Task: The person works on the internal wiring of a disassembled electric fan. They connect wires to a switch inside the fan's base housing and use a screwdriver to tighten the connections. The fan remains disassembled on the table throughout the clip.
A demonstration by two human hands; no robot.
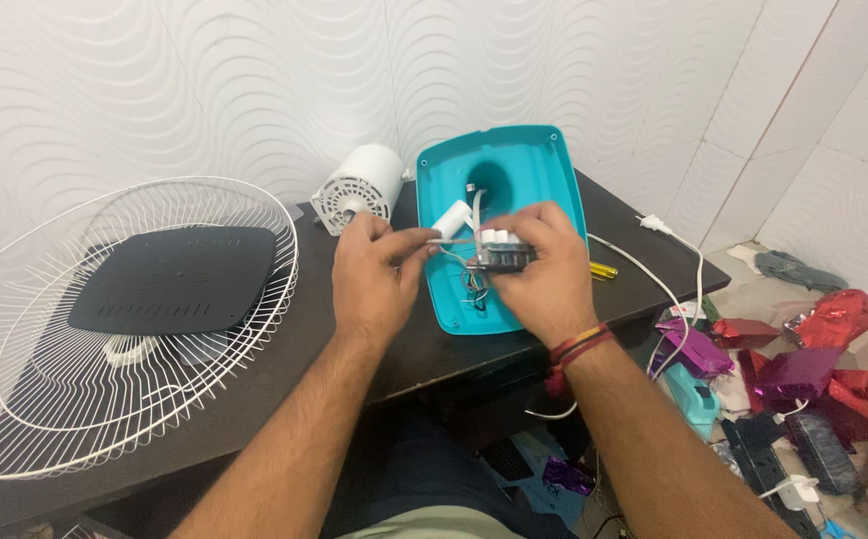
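A small switch block (507,255) is pinched in the right hand (539,269) over the teal housing (529,165); at nine o'clock its wires (444,240) are gripped by the left hand (374,274), seemingly kept taut.

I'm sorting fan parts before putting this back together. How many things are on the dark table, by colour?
White: 3, wire grille, motor, capacitor
Teal: 1, base housing
Black: 2, flat cover, switch block
Yellow: 1, screwdriver handle
Total: 7
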